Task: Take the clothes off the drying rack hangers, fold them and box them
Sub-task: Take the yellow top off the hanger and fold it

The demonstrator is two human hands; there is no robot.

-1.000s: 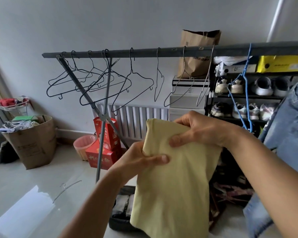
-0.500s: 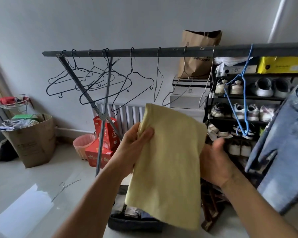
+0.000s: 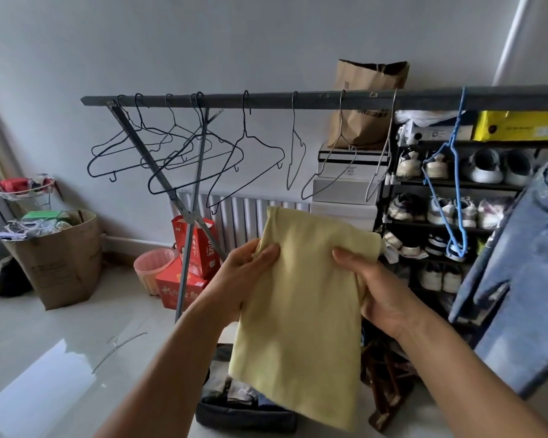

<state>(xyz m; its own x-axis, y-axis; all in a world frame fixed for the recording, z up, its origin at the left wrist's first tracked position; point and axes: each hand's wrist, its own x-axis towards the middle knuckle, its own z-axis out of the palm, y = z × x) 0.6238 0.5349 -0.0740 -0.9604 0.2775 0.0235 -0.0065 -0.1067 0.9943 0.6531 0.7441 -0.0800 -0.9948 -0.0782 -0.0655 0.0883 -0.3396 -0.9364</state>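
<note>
A pale yellow garment (image 3: 301, 317), folded into a long panel, hangs in front of me. My left hand (image 3: 244, 273) pinches its upper left edge, thumb on the front. My right hand (image 3: 377, 292) grips its upper right edge, fingers behind the cloth. The grey drying rack bar (image 3: 298, 101) crosses the view above, with several bare wire hangers (image 3: 184, 156) on it and a blue hanger (image 3: 453, 184) to the right. Blue denim clothing (image 3: 525, 273) hangs at the far right. A dark storage box (image 3: 244, 415) with folded clothes sits on the floor below the garment.
A shoe rack (image 3: 440, 216) full of shoes stands behind the bar at right. Red boxes (image 3: 196, 248), a pink basket (image 3: 152, 267) and a cardboard box (image 3: 57, 260) stand at left. A loose hanger (image 3: 117, 349) lies on the floor. A wooden stool (image 3: 386, 384) is beside the dark box.
My right hand came off the garment's top, dropped to its right side and now grips the right edge. The garment was raised and hangs flatter; my left hand kept its hold.
</note>
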